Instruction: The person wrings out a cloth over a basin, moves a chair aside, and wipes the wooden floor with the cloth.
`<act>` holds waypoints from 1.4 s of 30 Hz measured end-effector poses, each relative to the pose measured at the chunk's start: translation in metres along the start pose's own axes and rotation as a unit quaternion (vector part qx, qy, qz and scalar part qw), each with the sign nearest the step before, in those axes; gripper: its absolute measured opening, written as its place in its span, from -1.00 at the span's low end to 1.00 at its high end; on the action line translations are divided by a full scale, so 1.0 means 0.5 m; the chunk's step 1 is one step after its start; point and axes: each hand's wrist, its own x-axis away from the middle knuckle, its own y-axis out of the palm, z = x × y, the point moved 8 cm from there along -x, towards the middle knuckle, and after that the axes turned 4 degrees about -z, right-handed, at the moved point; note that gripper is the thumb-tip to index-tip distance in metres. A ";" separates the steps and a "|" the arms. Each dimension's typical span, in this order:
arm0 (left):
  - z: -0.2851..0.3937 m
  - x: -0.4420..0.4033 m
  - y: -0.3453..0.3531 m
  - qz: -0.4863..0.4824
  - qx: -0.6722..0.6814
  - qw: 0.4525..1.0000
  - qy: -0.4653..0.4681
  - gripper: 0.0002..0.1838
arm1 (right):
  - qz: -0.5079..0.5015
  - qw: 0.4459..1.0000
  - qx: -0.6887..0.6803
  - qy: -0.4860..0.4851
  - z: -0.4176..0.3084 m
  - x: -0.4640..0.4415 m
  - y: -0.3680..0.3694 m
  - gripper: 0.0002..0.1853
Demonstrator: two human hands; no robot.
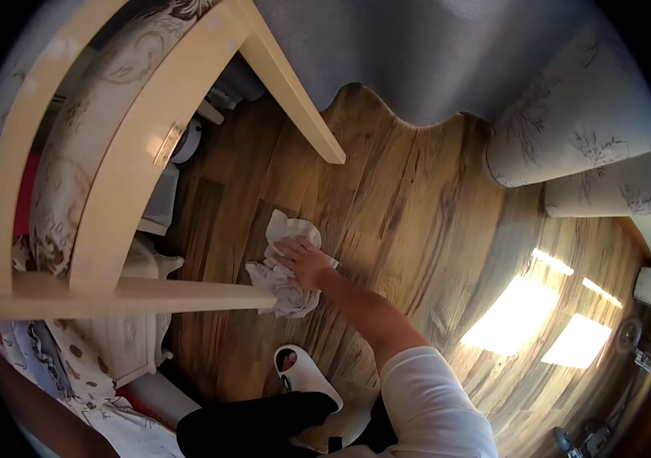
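Observation:
My right hand (306,262) lies with its fingers spread on a crumpled whitish cloth (292,300) on the wooden floor. The palm presses the cloth from above, and part of it bunches out towards the chair. A cream wooden chair (130,145) with a patterned padded seat fills the left side. One chair leg (195,296) ends at the cloth's edge; whether they touch, I cannot tell. Another leg (295,95) stands farther back. My left hand is out of view.
A white slipper (314,382) is near my dark-clothed leg (256,427). A whitish carved piece of furniture (123,336) stands at left. Grey curtain (417,61) hangs to the floor behind, with patterned fabric (570,130) at right. Wheeled metal equipment (596,435) is at lower right.

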 end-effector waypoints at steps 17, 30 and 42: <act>0.035 0.064 0.045 0.014 -0.175 0.969 0.172 -0.19 | 0.201 0.911 0.073 0.353 0.593 0.035 -0.312 -0.36; -0.003 0.049 0.035 0.000 -0.161 0.973 0.165 -0.19 | 0.302 0.790 0.063 0.529 0.679 0.503 -0.218 -0.32; 0.005 0.066 0.035 -0.037 -0.124 0.975 0.183 -0.19 | 0.217 0.954 -0.186 -0.090 0.090 0.337 -0.036 -0.40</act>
